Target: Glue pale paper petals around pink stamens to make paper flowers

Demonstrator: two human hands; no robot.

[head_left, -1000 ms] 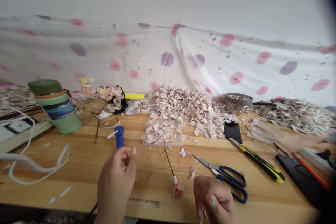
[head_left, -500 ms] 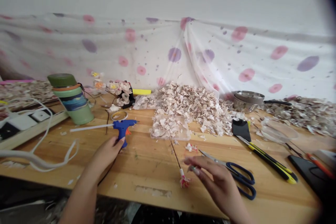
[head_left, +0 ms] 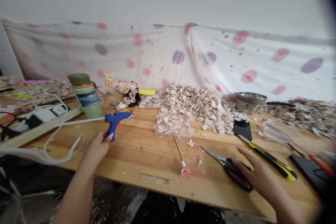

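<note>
My left hand [head_left: 98, 147] grips the handle of a blue hot glue gun [head_left: 115, 122], with a long white glue stick [head_left: 81, 121] out of its back and its nozzle to the right. My right hand [head_left: 256, 173] reaches over the dark blue handles of the scissors [head_left: 223, 161], fingers apart; whether it touches them I cannot tell. The scissors lie on the table, blades toward the upper left. Left of them lies a thin dark stem [head_left: 177, 147] ending in a pink-and-white flower centre [head_left: 185, 172] near the front edge.
Behind is a clear tray [head_left: 173, 129] of pale petals and a large petal heap [head_left: 196, 105]. A green flask [head_left: 88, 99] and power strip [head_left: 49, 117] stand left. To the right lie a utility knife [head_left: 273, 161], a phone [head_left: 309, 175] and a metal pan [head_left: 250, 101].
My right hand has moved right, from beside the flower centre to over the scissors' handles. My left hand has moved left slightly with the glue gun. The view has shifted a little.
</note>
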